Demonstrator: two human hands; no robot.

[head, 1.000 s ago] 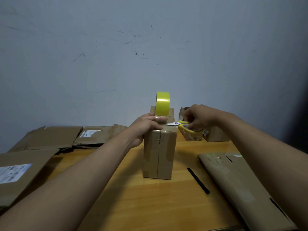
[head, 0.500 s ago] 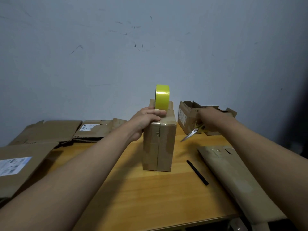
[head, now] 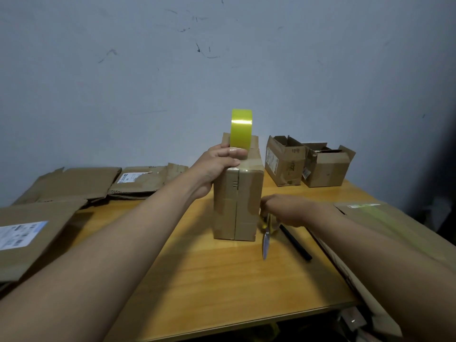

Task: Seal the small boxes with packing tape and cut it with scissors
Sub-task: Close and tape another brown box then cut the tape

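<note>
Left hand (head: 217, 161) grips box (head: 237, 203) top; right hand (head: 283, 209) holds scissors (head: 266, 233) beside box.

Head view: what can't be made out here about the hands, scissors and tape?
- Scissors: yellow handles motion-blurred and covered by the right hand.
- Tape roll: the cut end sits under the left hand.
- Upright box: far side hidden.
- Open boxes: contents too dark.

Wooden table (head: 222, 280). On it: upright box (head: 237, 206) at centre, two open boxes (head: 308, 164) back right, flattened cardboard (head: 74, 183) left and back left, flat carton (head: 394, 233) right, black pen (head: 296, 243).
</note>
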